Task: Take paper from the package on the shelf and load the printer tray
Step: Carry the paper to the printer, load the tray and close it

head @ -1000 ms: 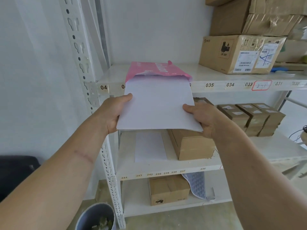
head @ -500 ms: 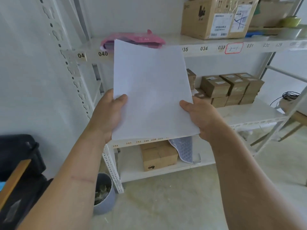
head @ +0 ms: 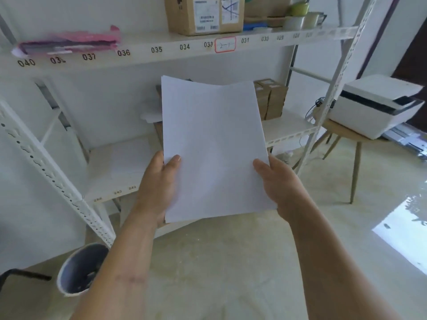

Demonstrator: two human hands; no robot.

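I hold a thin stack of white paper (head: 215,146) upright in front of me, clear of the shelf. My left hand (head: 159,188) grips its lower left edge with the thumb on top. Its lower right edge is in my right hand (head: 277,183). The pink paper package (head: 69,42) lies flat on the upper shelf (head: 161,54) at the far left, its open end toward me. A white printer (head: 374,105) sits on a small round wooden table (head: 346,132) at the right, beyond the shelf's end post. Its tray cannot be made out.
A cardboard box (head: 203,15) with labels stands on the upper shelf. Small brown boxes (head: 272,98) are stacked on the middle shelf behind the paper. A grey waste bin (head: 80,269) stands on the floor at the lower left. The metal end post (head: 335,77) rises between me and the printer.
The paper has come fully out of the pink package and away from the shelf. My view has turned right, bringing the printer into sight.
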